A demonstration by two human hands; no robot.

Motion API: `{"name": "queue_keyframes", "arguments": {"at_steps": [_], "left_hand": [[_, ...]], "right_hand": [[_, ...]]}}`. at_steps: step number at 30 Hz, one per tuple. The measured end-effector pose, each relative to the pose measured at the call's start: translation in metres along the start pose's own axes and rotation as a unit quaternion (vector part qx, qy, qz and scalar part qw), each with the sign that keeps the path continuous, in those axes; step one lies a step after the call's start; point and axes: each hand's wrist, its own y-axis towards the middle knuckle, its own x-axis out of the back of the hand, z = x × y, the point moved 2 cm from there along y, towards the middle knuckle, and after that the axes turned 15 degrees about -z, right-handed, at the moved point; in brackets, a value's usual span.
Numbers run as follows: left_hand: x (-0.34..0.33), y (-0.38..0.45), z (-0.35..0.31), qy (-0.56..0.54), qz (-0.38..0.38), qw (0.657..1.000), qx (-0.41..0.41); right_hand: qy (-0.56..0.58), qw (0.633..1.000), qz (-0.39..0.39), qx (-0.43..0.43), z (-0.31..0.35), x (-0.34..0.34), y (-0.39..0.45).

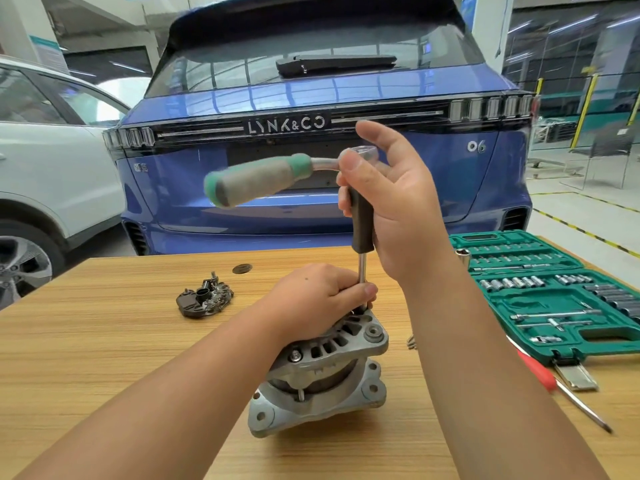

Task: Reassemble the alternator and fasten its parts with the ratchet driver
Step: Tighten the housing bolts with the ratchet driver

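Observation:
The silver alternator (322,379) stands upright on the wooden table (104,341). My left hand (318,299) rests on its top housing, fingers curled around the lower end of a steel extension shaft (362,268). The shaft rises into a black grip (362,220), which my right hand (394,202) holds near the ratchet head. The ratchet driver's green and grey handle (256,180) sticks out to the left, blurred. The shaft's tip sits at the housing's far edge, hidden by my left fingers.
A dark rectifier part (204,296) and a small round cap (242,268) lie on the table's left. An open green socket case (554,292) sits at the right, with a red-handled screwdriver (561,386) in front. A blue car (311,133) stands behind the table.

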Motion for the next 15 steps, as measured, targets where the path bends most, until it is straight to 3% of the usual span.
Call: {"name": "queue_keyframes", "arguments": {"at_steps": [5,12,15], "left_hand": [[0.001,-0.002,-0.004,-0.005,0.003,0.999,-0.031],[-0.001,-0.002,0.0,-0.014,0.006,0.999,-0.03],[-0.001,-0.003,0.0,-0.006,-0.012,0.999,-0.036]], "right_hand": [[-0.13,0.97,-0.145,0.148,0.003,-0.01,-0.008],[-0.186,0.947,-0.164,0.206,0.005,-0.013,-0.01],[-0.174,0.958,-0.152,0.171,0.004,-0.015,-0.008]]}}
